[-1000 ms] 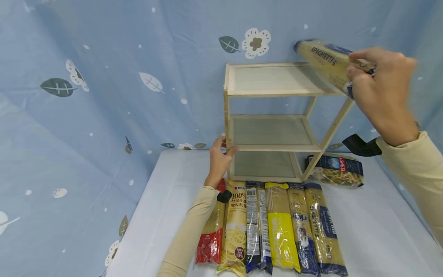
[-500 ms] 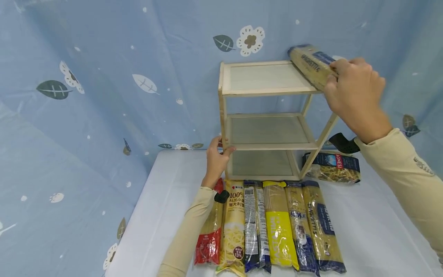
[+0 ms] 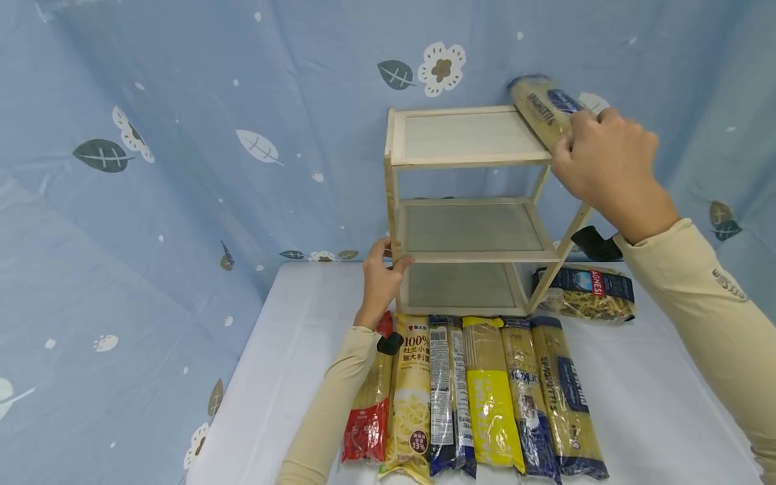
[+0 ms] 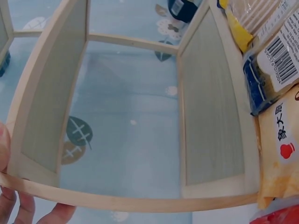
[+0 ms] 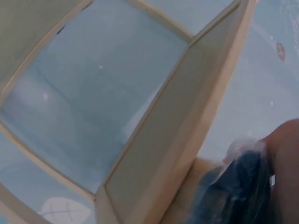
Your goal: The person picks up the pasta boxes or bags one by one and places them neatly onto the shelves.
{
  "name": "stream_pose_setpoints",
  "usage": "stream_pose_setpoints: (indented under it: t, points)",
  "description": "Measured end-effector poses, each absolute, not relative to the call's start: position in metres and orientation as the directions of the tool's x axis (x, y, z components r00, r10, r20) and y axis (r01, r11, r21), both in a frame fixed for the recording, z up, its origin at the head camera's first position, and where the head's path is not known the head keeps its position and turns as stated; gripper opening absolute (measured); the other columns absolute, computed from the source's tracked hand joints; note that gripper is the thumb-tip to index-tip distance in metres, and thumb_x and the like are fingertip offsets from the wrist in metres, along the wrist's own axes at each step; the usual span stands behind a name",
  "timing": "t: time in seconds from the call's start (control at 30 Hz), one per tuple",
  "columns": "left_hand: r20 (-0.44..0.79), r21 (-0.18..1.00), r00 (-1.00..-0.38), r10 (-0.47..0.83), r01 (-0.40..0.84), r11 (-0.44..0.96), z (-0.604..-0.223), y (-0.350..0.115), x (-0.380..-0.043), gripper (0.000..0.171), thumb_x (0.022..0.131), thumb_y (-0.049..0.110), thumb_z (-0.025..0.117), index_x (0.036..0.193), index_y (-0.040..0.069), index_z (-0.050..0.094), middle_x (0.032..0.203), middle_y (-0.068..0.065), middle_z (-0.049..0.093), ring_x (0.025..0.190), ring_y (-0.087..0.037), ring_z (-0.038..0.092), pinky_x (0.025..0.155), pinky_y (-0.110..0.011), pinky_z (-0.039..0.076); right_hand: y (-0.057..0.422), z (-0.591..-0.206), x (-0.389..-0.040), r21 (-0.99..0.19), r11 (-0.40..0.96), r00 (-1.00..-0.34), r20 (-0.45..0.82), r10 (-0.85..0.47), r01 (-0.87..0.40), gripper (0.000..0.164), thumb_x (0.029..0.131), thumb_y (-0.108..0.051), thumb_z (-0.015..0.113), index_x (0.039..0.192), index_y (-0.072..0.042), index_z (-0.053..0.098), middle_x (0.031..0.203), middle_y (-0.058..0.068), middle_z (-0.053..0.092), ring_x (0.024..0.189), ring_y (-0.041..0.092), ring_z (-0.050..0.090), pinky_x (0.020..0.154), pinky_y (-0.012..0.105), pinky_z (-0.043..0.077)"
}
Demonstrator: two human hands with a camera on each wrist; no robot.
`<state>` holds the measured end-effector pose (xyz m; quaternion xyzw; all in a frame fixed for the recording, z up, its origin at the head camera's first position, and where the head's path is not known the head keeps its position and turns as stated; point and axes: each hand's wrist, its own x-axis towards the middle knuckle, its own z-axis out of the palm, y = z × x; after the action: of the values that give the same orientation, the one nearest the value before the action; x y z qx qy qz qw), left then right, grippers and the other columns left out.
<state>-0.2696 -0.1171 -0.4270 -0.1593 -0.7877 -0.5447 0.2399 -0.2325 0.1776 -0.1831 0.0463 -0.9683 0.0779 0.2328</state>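
Observation:
A wooden three-tier rack (image 3: 473, 162) with pale green panels stands at the back of the table. My right hand (image 3: 609, 162) grips the near end of a spaghetti packet (image 3: 539, 108), which lies front to back over the right end of the top shelf. The packet's blue end (image 5: 233, 191) looks blurred in the right wrist view, with part of the hand beside it. At middle-shelf height my left hand (image 3: 382, 279) holds the rack's left post, thumb in front. Its fingers (image 4: 25, 210) wrap that post in the left wrist view.
Several long pasta packets lie side by side before the rack, among them a red one (image 3: 366, 428), a yellow one (image 3: 494, 411) and a blue-ended spaghetti packet (image 3: 566, 397). A dark Agnesi pasta bag (image 3: 591, 294) lies by the rack's right leg. A blue patterned curtain (image 3: 182, 135) hangs behind.
My right hand has brought the spaghetti packet left and down, from above the rack's right side onto the right end of the top shelf. The left hand keeps its hold on the post.

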Motion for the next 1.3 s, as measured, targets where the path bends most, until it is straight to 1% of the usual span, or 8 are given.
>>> stream_pose_setpoints:
  t: [0.07, 0.2, 0.33, 0.53, 0.67, 0.9, 1.13, 1.3]
  points:
    - [0.550, 0.784, -0.835, -0.008, 0.514, 0.348, -0.428, -0.116, -0.270, 0.038, 0.087, 0.024, 0.070, 0.116, 0.003, 0.057, 0.105, -0.007, 0.055, 0.091, -0.019, 0.052, 0.066, -0.035, 0.055, 0.178, -0.187, -0.231, -0.113, 0.982, -0.880, 0.469, -0.082, -0.152, 0.030, 0.094, -0.020, 0.027, 0.081, 0.000, 0.045, 0.077, 0.024, 0.040, 0.060, 0.035, 0.033, 0.047, 0.045, 0.025]
    - [0.559, 0.780, -0.829, -0.018, 0.518, 0.352, -0.427, -0.116, -0.270, 0.038, 0.087, 0.026, 0.070, 0.115, 0.004, 0.057, 0.103, -0.007, 0.056, 0.091, -0.020, 0.053, 0.066, -0.034, 0.055, 0.182, -0.193, -0.229, -0.093, 0.975, -0.832, 0.541, -0.122, -0.203, 0.043, 0.098, -0.030, 0.036, 0.111, 0.005, 0.057, 0.096, 0.036, 0.052, 0.069, 0.049, 0.045, 0.051, 0.059, 0.034]
    - [0.578, 0.764, -0.816, -0.020, 0.533, 0.364, -0.426, -0.116, -0.273, 0.038, 0.087, 0.027, 0.070, 0.114, 0.006, 0.057, 0.101, -0.007, 0.056, 0.091, -0.019, 0.053, 0.065, -0.030, 0.055, 0.188, -0.198, -0.225, -0.133, 0.958, -0.796, 0.592, -0.129, -0.254, 0.055, 0.098, -0.038, 0.042, 0.136, 0.002, 0.047, 0.120, 0.037, 0.051, 0.090, 0.055, 0.049, 0.066, 0.066, 0.037]
    - [0.591, 0.752, -0.806, -0.023, 0.541, 0.376, -0.426, -0.115, -0.275, 0.037, 0.086, 0.026, 0.070, 0.113, 0.004, 0.058, 0.099, -0.007, 0.055, 0.089, -0.019, 0.053, 0.066, -0.033, 0.055, 0.196, -0.204, -0.211, -0.247, 0.909, -0.821, 0.550, -0.153, -0.335, 0.053, 0.099, -0.036, 0.041, 0.145, -0.010, 0.037, 0.141, 0.029, 0.035, 0.116, 0.055, 0.038, 0.076, 0.070, 0.031]
    - [0.586, 0.757, -0.810, -0.019, 0.540, 0.368, -0.427, -0.113, -0.276, 0.038, 0.087, 0.025, 0.070, 0.115, 0.002, 0.057, 0.100, -0.009, 0.054, 0.090, -0.020, 0.052, 0.067, -0.039, 0.055, 0.198, -0.208, -0.199, -0.255, 0.900, -0.823, 0.542, -0.170, -0.353, 0.055, 0.098, -0.033, 0.046, 0.149, -0.016, 0.030, 0.147, 0.027, 0.027, 0.124, 0.054, 0.030, 0.078, 0.073, 0.028]
    - [0.593, 0.749, -0.805, -0.027, 0.539, 0.386, -0.428, -0.111, -0.277, 0.041, 0.086, 0.026, 0.071, 0.116, 0.002, 0.057, 0.098, -0.009, 0.055, 0.090, -0.020, 0.053, 0.066, -0.037, 0.055, 0.203, -0.218, -0.182, -0.242, 0.884, -0.782, 0.593, -0.191, -0.400, 0.063, 0.093, -0.025, 0.059, 0.149, -0.011, 0.032, 0.150, 0.024, 0.022, 0.132, 0.050, 0.023, 0.081, 0.074, 0.027]
    - [0.581, 0.764, -0.814, -0.027, 0.533, 0.363, -0.429, -0.108, -0.277, 0.041, 0.086, 0.025, 0.071, 0.116, 0.003, 0.056, 0.101, -0.009, 0.055, 0.092, -0.021, 0.053, 0.069, -0.037, 0.055, 0.210, -0.235, -0.171, -0.221, 0.863, -0.730, 0.648, -0.218, -0.454, 0.070, 0.085, -0.011, 0.068, 0.146, -0.007, 0.035, 0.154, 0.022, 0.015, 0.136, 0.050, 0.016, 0.094, 0.075, 0.021]
    - [0.559, 0.779, -0.828, -0.044, 0.506, 0.369, -0.430, -0.110, -0.275, 0.041, 0.086, 0.025, 0.071, 0.118, 0.005, 0.056, 0.103, -0.009, 0.054, 0.093, -0.020, 0.053, 0.070, -0.038, 0.055, 0.211, -0.248, -0.161, -0.184, 0.867, -0.721, 0.647, -0.249, -0.464, 0.075, 0.081, -0.009, 0.071, 0.146, -0.009, 0.036, 0.156, 0.019, 0.009, 0.135, 0.051, 0.016, 0.085, 0.077, 0.028]
